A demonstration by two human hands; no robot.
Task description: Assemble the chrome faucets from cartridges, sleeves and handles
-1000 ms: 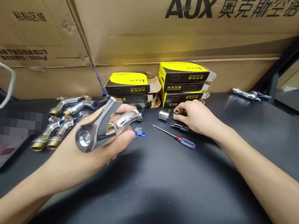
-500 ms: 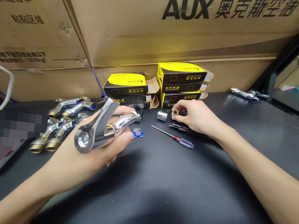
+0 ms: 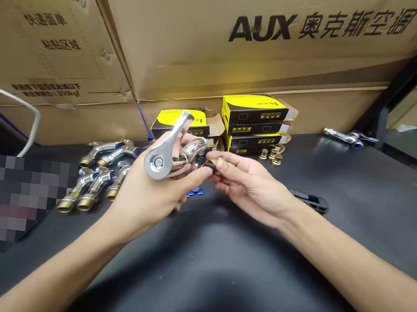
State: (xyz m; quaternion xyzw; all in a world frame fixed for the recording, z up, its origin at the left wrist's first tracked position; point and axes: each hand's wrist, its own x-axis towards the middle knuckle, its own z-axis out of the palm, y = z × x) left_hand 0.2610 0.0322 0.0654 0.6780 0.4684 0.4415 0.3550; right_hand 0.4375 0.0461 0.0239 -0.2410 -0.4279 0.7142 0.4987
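Observation:
My left hand (image 3: 150,197) is closed around a chrome faucet (image 3: 159,164), its lever pointing up and its curved spout toward the right. My right hand (image 3: 250,186) pinches a small brass fitting (image 3: 213,162) with a dark ring at its end, close to the faucet's spout. The left thumb tip meets the fitting; whether fitting and spout touch is hidden by the fingers. Behind the hands, several small blue discs (image 3: 195,192) partly show on the black table (image 3: 216,278).
Several chrome faucets with brass threads (image 3: 86,204) lie at the left. Yellow-and-black boxes (image 3: 254,106) are stacked at the back, with brass fittings (image 3: 277,159) beside them. A black utility knife (image 3: 311,201) lies right of my wrist, and another faucet (image 3: 347,137) farther back.
My right hand has come left from the brass fittings by the boxes, bringing one to the faucet. My left hand has shifted right with the faucet. The screwdriver is now out of sight.

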